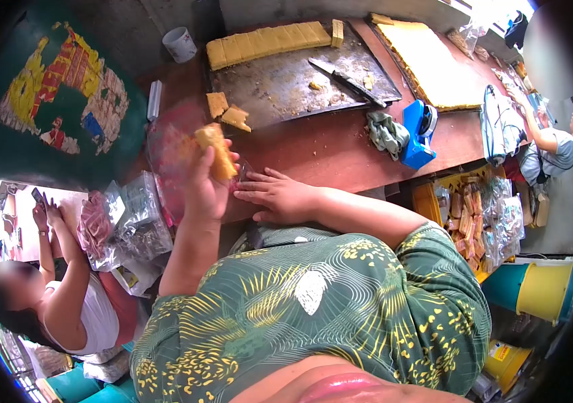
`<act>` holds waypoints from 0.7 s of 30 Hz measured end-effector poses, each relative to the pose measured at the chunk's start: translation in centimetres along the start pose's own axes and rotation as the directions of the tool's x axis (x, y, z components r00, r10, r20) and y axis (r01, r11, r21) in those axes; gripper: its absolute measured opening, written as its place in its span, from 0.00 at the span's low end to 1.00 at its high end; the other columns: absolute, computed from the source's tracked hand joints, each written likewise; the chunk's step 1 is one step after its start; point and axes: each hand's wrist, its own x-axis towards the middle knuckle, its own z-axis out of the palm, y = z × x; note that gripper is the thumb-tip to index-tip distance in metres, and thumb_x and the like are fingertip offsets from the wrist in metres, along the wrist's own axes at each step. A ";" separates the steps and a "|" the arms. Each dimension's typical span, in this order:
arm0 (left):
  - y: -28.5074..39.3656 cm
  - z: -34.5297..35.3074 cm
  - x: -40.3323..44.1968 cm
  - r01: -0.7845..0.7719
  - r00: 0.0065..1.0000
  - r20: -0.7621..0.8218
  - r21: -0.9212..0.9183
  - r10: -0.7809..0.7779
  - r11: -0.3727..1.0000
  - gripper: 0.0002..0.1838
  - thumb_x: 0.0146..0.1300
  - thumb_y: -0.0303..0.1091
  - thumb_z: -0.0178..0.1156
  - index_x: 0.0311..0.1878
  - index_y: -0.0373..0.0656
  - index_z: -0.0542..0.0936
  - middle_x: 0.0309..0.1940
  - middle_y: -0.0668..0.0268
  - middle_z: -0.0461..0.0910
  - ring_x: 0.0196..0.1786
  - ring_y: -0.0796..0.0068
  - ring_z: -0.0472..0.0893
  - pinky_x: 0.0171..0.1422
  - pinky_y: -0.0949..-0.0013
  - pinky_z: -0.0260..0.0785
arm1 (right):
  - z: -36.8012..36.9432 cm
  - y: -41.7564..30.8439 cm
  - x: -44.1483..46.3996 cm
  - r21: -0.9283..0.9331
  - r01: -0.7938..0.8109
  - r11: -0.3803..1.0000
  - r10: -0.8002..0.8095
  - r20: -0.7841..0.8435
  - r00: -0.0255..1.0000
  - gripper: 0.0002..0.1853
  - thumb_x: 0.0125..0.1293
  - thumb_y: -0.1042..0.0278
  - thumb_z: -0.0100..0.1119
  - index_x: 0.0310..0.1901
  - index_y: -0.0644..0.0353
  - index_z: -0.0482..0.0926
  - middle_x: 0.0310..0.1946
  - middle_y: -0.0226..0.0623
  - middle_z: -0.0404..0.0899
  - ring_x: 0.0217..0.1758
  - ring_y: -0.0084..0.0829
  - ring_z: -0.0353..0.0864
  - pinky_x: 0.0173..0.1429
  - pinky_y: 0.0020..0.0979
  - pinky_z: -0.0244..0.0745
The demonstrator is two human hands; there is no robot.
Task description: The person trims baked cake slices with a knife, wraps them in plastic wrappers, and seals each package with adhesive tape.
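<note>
My left hand [209, 188] is closed around a golden slice of sponge cake [216, 151], held up above the table near its front edge. My right hand [276, 193] lies palm down on the table's edge, fingers spread and holding nothing. Close to its fingertips is a bit of clear plastic [243, 169]. Beyond the hands, several broken cake pieces [232, 115] rest by a dark baking tray [266, 101]. A row of cut cake [269, 43] fills the tray's far side, and a knife [347, 82] lies across its right part.
A blue tape dispenser [419, 138] and a grey-green cloth [387, 133] sit right of the tray. Farther right is a large uncut cake slab [427, 60]. A mug [179, 44] stands at the back. Packed goods [471, 215] fill a yellow crate. Two other people are at left and right.
</note>
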 end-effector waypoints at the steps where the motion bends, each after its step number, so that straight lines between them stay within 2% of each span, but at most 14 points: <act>1: 0.3 -0.4 -0.4 -0.021 0.999 -0.036 -0.010 0.021 1.000 0.23 0.76 0.39 0.59 0.69 0.41 0.73 0.53 0.59 0.83 0.47 0.67 0.85 0.51 0.64 0.79 | 0.7 -0.2 -0.4 -0.192 0.068 0.979 -0.076 -0.032 0.997 0.36 0.70 0.46 0.62 0.74 0.54 0.70 0.72 0.47 0.72 0.75 0.53 0.70 0.79 0.51 0.62; 3: 0.9 -1.0 -1.5 -0.025 0.998 -0.050 -0.019 0.024 1.000 0.22 0.76 0.39 0.59 0.69 0.41 0.73 0.52 0.59 0.83 0.47 0.67 0.84 0.51 0.65 0.78 | -2.1 2.1 -2.1 -0.390 -0.083 0.917 0.091 0.003 0.996 0.37 0.73 0.37 0.54 0.75 0.53 0.70 0.75 0.45 0.69 0.80 0.49 0.64 0.82 0.60 0.53; 4: 1.2 -1.4 -2.1 -0.027 0.998 -0.059 -0.012 0.026 1.000 0.22 0.76 0.38 0.59 0.69 0.41 0.73 0.51 0.59 0.82 0.47 0.67 0.84 0.51 0.65 0.78 | -4.5 3.7 -2.7 -0.336 -0.376 0.864 0.431 0.106 0.896 0.37 0.74 0.37 0.53 0.76 0.53 0.69 0.76 0.44 0.68 0.82 0.49 0.60 0.83 0.61 0.49; 5: 1.5 -1.8 -2.6 -0.031 0.997 -0.070 -0.006 0.030 1.000 0.22 0.76 0.38 0.59 0.69 0.41 0.73 0.51 0.60 0.82 0.47 0.66 0.84 0.51 0.65 0.78 | -7.0 4.8 -3.7 -0.316 -0.632 0.707 0.703 0.221 0.676 0.37 0.75 0.37 0.51 0.77 0.52 0.68 0.77 0.43 0.67 0.84 0.49 0.57 0.84 0.63 0.45; 7: 1.0 -2.9 -3.7 -0.001 0.998 -0.065 -0.001 0.001 1.000 0.22 0.76 0.39 0.59 0.69 0.41 0.73 0.52 0.60 0.82 0.48 0.66 0.84 0.52 0.63 0.79 | -10.9 4.2 -6.3 -0.624 -0.691 0.365 0.871 -0.032 0.489 0.35 0.75 0.44 0.53 0.77 0.52 0.66 0.80 0.41 0.62 0.85 0.48 0.54 0.85 0.60 0.43; 9: 0.0 -4.2 -4.3 0.043 0.999 -0.028 0.008 -0.043 0.999 0.23 0.77 0.42 0.58 0.69 0.42 0.73 0.55 0.61 0.82 0.50 0.67 0.84 0.54 0.62 0.79 | -9.8 4.8 -9.9 -0.638 -0.705 0.309 0.708 -0.340 0.618 0.32 0.75 0.53 0.55 0.77 0.52 0.67 0.81 0.40 0.61 0.86 0.45 0.52 0.85 0.61 0.43; 10: -0.5 -4.3 -4.4 0.084 0.995 -0.057 -0.014 -0.084 0.996 0.24 0.77 0.42 0.58 0.71 0.42 0.72 0.55 0.61 0.82 0.50 0.67 0.84 0.54 0.62 0.79 | -9.1 3.6 -9.3 -0.548 -0.724 0.420 0.672 -0.348 0.653 0.32 0.73 0.58 0.56 0.77 0.50 0.67 0.82 0.37 0.59 0.87 0.43 0.49 0.85 0.62 0.43; 11: -0.8 -4.2 -4.5 0.092 0.995 -0.034 -0.024 -0.092 0.996 0.24 0.77 0.42 0.58 0.71 0.42 0.72 0.55 0.61 0.82 0.50 0.67 0.84 0.55 0.62 0.79 | -7.3 3.4 -8.9 -0.539 -0.680 0.498 0.641 -0.299 0.707 0.34 0.72 0.51 0.59 0.78 0.45 0.66 0.82 0.35 0.58 0.87 0.42 0.49 0.85 0.62 0.41; 13: -1.2 -3.0 -4.5 0.103 0.995 0.023 -0.045 -0.102 0.994 0.24 0.77 0.42 0.58 0.71 0.42 0.72 0.54 0.62 0.82 0.50 0.67 0.84 0.55 0.61 0.79 | -3.4 -0.4 -7.5 -0.456 -0.477 0.751 0.499 -0.079 0.863 0.41 0.68 0.40 0.63 0.79 0.39 0.64 0.83 0.33 0.57 0.88 0.44 0.48 0.85 0.63 0.37; 16: -0.8 -2.0 -4.9 0.117 0.992 0.051 -0.044 -0.115 0.992 0.22 0.77 0.41 0.59 0.68 0.42 0.74 0.53 0.63 0.82 0.51 0.68 0.84 0.56 0.62 0.78 | -3.5 -1.6 -7.8 -0.514 -0.448 0.732 0.502 -0.038 0.864 0.46 0.64 0.29 0.63 0.80 0.35 0.62 0.84 0.36 0.55 0.88 0.47 0.44 0.86 0.64 0.32; 17: -0.6 -2.0 -5.2 0.120 0.992 0.054 -0.039 -0.118 0.992 0.22 0.77 0.41 0.59 0.67 0.42 0.74 0.53 0.63 0.82 0.51 0.68 0.83 0.56 0.62 0.77 | -4.8 -1.5 -8.3 -0.567 -0.531 0.630 0.597 -0.086 0.798 0.47 0.65 0.25 0.59 0.81 0.35 0.60 0.85 0.38 0.52 0.89 0.50 0.40 0.85 0.65 0.29; 19: -0.4 -2.1 -5.9 0.124 0.992 0.035 -0.034 -0.123 0.992 0.22 0.76 0.41 0.60 0.67 0.41 0.75 0.53 0.63 0.82 0.52 0.68 0.83 0.56 0.63 0.77 | -5.8 -0.1 -10.0 -0.470 -0.679 0.563 0.716 -0.133 0.686 0.47 0.66 0.25 0.58 0.81 0.37 0.61 0.85 0.40 0.50 0.89 0.50 0.37 0.85 0.65 0.27; 21: -0.6 -2.1 -6.4 0.145 0.989 -0.012 -0.044 -0.145 0.989 0.22 0.76 0.41 0.61 0.66 0.39 0.75 0.53 0.63 0.82 0.52 0.68 0.83 0.55 0.63 0.77 | -6.7 -0.7 -10.5 -0.490 -0.765 0.418 0.803 -0.194 0.564 0.46 0.65 0.26 0.59 0.79 0.42 0.66 0.85 0.42 0.49 0.89 0.51 0.36 0.84 0.67 0.26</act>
